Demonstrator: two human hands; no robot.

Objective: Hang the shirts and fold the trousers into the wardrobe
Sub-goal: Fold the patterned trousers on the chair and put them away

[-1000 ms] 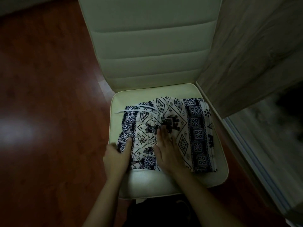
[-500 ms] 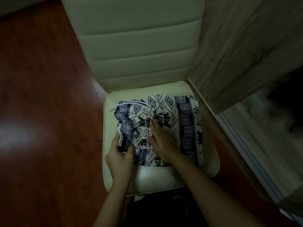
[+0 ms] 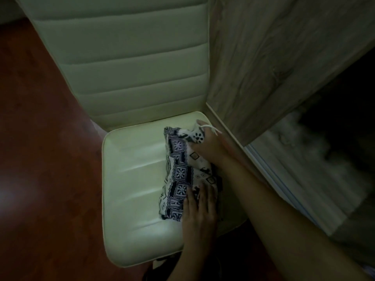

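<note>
The patterned navy-and-white trousers (image 3: 178,179) lie folded into a narrow bundle on the right half of the cream chair seat (image 3: 132,189). My right hand (image 3: 211,146) grips the bundle's far end, and the white drawstring (image 3: 213,129) trails over its fingers. My left hand (image 3: 199,209) rests flat on the near end, fingers stretched out on top of the cloth. The wardrobe's wood-grain door (image 3: 274,57) stands open right beside the chair, touching its right edge.
The chair's padded backrest (image 3: 129,63) rises behind the seat. Red-brown wooden floor (image 3: 44,159) lies to the left. The wardrobe interior (image 3: 334,138) at right is dark, with a pale sliding rail (image 3: 284,189) along its base.
My left hand has carried the left side of the trousers over to the right, folding them narrower. My right hand moved from the middle to the far end and closed on it.
</note>
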